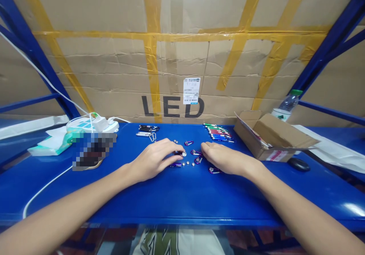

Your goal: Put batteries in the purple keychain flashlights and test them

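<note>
My left hand (155, 158) pinches a small flashlight tube (179, 153), its silvery end turned toward my right hand. Below those fingers a purple flashlight tube (176, 165) lies on the blue table. Several small silvery button cells (188, 163) sit in a loose row beside it. My right hand (219, 157) is closed just right of the purple carabiners; whatever its fingertips hold is hidden. One purple carabiner with an end cap (195, 152) lies close to those fingertips, another carabiner (188, 143) is farther back, and a third carabiner (213, 170) rests below the right hand.
Green, red and blue flashlights (219, 133) lie lined up behind my right hand. Black and silver ones (146, 134) are at back left. An open cardboard box (251, 139), a mouse (298, 164) and a bottle (286, 105) stand right; tissues (49, 144) and a power strip (110, 125) left.
</note>
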`<state>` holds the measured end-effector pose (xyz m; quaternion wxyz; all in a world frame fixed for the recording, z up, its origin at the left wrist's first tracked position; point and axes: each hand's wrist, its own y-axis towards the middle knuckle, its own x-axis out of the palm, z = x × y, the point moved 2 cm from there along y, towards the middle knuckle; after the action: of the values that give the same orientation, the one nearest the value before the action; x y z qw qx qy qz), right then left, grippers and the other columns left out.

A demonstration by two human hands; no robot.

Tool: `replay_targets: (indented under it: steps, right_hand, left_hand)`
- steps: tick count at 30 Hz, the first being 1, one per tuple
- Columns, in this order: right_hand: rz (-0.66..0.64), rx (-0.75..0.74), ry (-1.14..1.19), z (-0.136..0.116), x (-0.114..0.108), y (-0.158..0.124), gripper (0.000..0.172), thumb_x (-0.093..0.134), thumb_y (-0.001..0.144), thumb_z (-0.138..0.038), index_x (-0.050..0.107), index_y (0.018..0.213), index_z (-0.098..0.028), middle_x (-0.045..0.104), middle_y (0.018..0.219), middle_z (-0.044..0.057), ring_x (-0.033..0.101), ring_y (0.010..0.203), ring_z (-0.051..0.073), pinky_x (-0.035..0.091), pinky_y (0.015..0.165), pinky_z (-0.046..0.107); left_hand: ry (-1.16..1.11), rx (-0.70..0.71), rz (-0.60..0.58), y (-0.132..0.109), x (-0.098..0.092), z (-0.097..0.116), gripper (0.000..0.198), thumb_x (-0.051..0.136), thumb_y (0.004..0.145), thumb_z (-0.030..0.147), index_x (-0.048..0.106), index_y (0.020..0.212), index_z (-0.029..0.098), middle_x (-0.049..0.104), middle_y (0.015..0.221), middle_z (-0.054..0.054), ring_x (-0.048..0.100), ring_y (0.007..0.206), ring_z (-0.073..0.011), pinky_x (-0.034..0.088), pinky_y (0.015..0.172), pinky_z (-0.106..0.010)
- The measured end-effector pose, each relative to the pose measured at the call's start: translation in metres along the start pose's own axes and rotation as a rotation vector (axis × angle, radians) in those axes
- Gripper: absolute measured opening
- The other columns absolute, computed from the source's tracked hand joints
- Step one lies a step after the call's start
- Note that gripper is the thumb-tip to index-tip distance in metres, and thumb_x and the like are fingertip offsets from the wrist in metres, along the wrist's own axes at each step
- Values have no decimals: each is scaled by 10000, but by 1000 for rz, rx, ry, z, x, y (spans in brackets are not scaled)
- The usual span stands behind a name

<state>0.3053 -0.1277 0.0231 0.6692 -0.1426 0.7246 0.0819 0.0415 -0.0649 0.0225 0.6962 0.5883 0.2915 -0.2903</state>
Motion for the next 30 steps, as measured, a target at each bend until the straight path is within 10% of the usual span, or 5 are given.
replay_targets:
  steps: [9,17,30]
  right_hand:
    - [340,-196,446,-16,-16,-4,218,390,1170,-353,533,1065,-226,677,995,58,590,849,199,480,787,333]
    - [394,-319,731,-39,-12,-4,151,531,1145,-338,635,1136,-228,695,1025,23,650,881,165,532,823,288]
    - [693,-488,362,-48,8,0,189,484,1162,-274,618,1041,-219,677,986,82,633,906,213,528,806,340]
  left_hand:
    - [3,-20,-64,-1,3,-1,217,584,1132,307,713,1254,183,802,1128,-85,735,998,-210,588,905,-326]
    - [-49,-142,-68,-5,6,-5,210,628,1110,313,702,1271,199,774,1098,-63,720,979,-197,563,906,-306]
    - [-388,-359,-7,3,11,5,180,695,1056,307,765,1179,195,797,996,-35,706,805,-153,567,738,-254]
